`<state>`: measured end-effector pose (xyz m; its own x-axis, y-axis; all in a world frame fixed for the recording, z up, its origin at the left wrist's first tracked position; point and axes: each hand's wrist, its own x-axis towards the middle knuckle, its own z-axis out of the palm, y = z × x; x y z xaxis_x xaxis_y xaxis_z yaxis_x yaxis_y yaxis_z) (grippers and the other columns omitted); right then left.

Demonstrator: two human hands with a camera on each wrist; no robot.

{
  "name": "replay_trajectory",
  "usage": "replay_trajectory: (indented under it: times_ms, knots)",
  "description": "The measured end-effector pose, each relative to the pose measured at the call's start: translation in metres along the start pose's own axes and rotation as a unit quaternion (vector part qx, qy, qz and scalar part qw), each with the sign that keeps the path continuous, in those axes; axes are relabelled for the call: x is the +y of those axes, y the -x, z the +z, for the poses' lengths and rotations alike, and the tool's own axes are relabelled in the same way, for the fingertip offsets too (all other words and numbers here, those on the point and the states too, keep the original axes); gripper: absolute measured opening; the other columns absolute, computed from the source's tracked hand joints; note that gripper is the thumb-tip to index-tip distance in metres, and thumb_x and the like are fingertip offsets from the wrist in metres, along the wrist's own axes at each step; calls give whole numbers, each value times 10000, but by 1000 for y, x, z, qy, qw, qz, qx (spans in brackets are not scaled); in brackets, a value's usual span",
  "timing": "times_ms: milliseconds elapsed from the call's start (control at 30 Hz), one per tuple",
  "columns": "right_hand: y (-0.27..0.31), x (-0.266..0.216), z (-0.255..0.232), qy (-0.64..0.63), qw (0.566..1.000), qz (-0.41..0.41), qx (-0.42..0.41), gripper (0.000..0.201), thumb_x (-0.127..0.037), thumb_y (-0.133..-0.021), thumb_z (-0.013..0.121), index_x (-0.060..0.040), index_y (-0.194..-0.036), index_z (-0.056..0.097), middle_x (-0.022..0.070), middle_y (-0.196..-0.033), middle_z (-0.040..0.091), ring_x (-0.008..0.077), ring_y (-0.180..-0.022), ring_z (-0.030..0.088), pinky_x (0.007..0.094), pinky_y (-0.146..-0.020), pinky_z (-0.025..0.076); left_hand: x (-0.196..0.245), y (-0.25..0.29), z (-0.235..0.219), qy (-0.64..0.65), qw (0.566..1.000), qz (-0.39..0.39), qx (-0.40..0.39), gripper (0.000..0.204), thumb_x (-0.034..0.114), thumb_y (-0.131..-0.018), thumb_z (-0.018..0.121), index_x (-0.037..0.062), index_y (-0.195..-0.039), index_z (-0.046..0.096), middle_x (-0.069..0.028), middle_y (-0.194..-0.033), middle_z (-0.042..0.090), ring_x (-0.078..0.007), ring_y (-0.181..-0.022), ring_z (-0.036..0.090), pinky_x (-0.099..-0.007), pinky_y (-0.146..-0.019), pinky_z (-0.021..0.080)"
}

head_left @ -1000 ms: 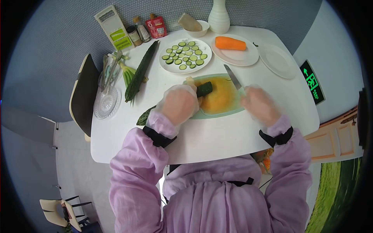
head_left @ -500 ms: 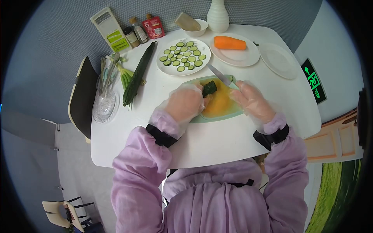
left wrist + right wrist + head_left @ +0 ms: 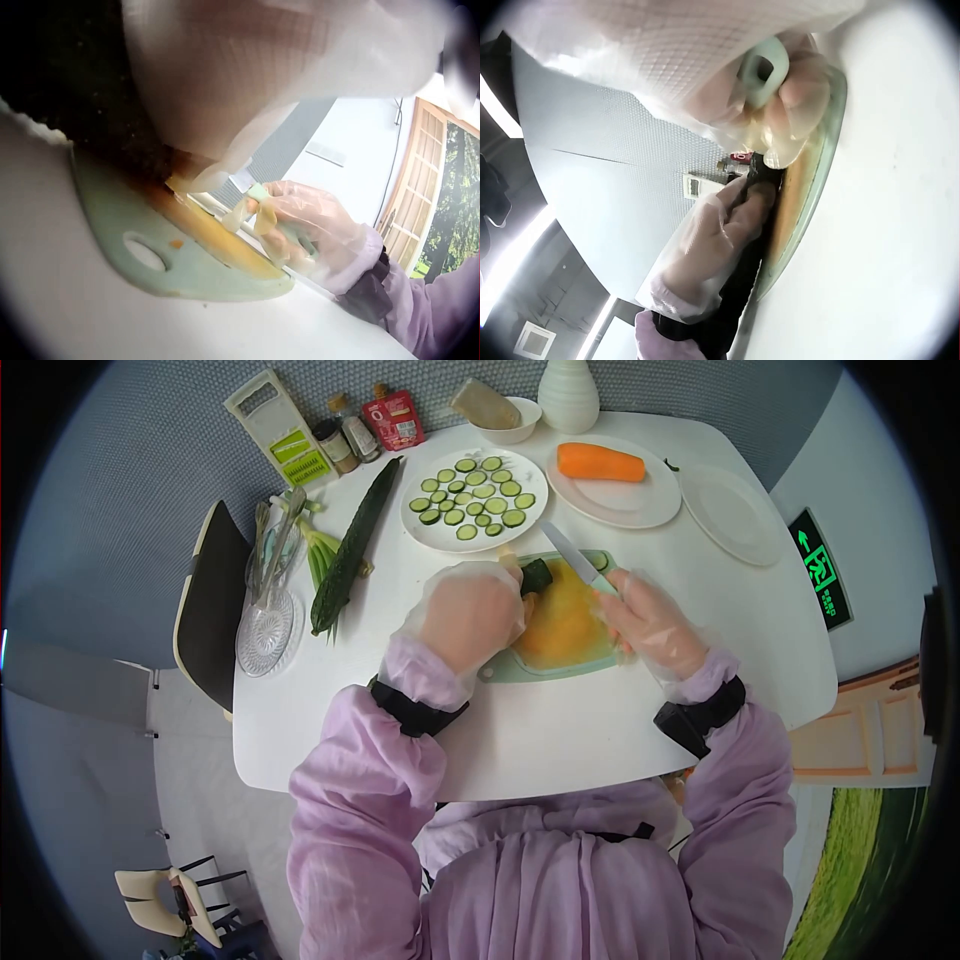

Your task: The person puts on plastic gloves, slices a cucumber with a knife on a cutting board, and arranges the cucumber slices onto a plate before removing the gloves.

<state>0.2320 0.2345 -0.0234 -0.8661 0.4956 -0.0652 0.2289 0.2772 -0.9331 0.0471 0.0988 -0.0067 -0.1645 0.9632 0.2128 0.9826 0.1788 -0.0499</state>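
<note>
My left hand (image 3: pixel 468 612), in a clear plastic glove, grips a dark green cucumber (image 3: pixel 537 576) over the left part of the cutting board. Only the cucumber's end shows past the fingers in the head view; it looms dark and close in the left wrist view. The gloved right hand (image 3: pixel 655 622) holds a knife (image 3: pixel 572 555) by its pale green handle (image 3: pixel 769 75), blade pointing up and left, just right of the cucumber's end. Under both lies the green-rimmed cutting board (image 3: pixel 548 674), stained orange-yellow. A cucumber slice (image 3: pixel 599 560) lies by its far right corner.
Beyond the board stands a plate (image 3: pixel 420 532) of cucumber slices. Right of it are a plate (image 3: pixel 640 515) with a peeled carrot (image 3: pixel 600 462) and a bare plate (image 3: pixel 735 520). Another cucumber (image 3: pixel 350 560), scallions, glass dishes (image 3: pixel 268 635) and a grater (image 3: pixel 280 430) occupy the left side.
The right hand and knife have come left toward the cucumber's end. The cucumber's far left end, visible earlier, is now hidden behind my left hand and arm. A slice has come into view near the blade.
</note>
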Motion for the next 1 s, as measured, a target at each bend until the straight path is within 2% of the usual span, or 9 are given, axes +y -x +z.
replay_trajectory:
  times_ms: [133,267,467,567,633,700,800,933,1000]
  knots:
    - [1,0,-2,-4,1000,-6,4,275,-198,-928,475,-15,-1132,482,3,-670,481,73,-519,451,224,-472,390,-2,-3,-11,9,1000,3,-27,331,327,-798,596,29,-942,586,-130,-640,578,-330,-631,586,-450,-582,445]
    - [3,-3,-4,-13,1000,19,-1,264,-211,-912,524,12,-1042,472,64,-753,455,133,-619,484,287,-548,402,-8,-5,-21,21,998,23,-57,313,349,-787,609,50,-880,618,-135,-670,595,-336,-644,586,-463,-611,440]
    - [2,-1,-5,-30,999,13,-2,253,-204,-908,527,7,-1037,479,61,-759,460,128,-616,479,286,-549,401,-4,-11,-30,29,993,-28,-114,339,365,-758,655,29,-807,653,-131,-644,612,-319,-647,615,-405,-620,480]
    - [1,-4,-4,-24,999,36,-4,241,-189,-903,533,8,-1031,481,73,-773,468,141,-633,488,294,-567,409,0,-6,-28,182,971,-1,-154,369,320,-773,654,21,-980,588,-165,-680,601,-351,-678,603,-444,-643,464]
    - [0,-1,-3,-14,999,45,-4,236,-178,-898,541,10,-1028,481,83,-780,473,158,-651,496,304,-585,417,2,0,-13,107,988,10,-109,408,293,-772,663,-21,-1006,550,-185,-666,591,-365,-663,596,-445,-613,464]
    - [-3,16,1,28,997,-53,37,242,-160,-887,559,13,-1036,477,111,-789,476,209,-709,506,335,-633,425,1,4,-7,100,992,13,-73,410,290,-770,667,-33,-991,548,-193,-664,588,-370,-655,594,-445,-600,463]
    - [-4,25,-2,120,981,-152,16,262,-151,-876,574,15,-1054,475,131,-792,475,254,-754,500,358,-679,424,-1,5,-4,126,992,8,-4,404,287,-770,671,-45,-966,547,-204,-655,579,-376,-634,587,-450,-584,458]
    - [-3,18,2,64,989,-125,55,270,-169,-888,562,17,-1063,474,116,-779,463,224,-700,498,341,-623,425,-2,1,-9,180,983,25,2,351,270,-780,660,-47,-889,557,-205,-635,566,-375,-611,576,-457,-578,451]
    - [4,-1,1,-12,1000,2,24,271,-188,-905,542,16,-1069,469,77,-762,452,161,-628,484,309,-539,415,-4,-1,-6,116,991,48,40,328,262,-782,652,-43,-859,560,-200,-638,567,-372,-612,574,-453,-578,453]
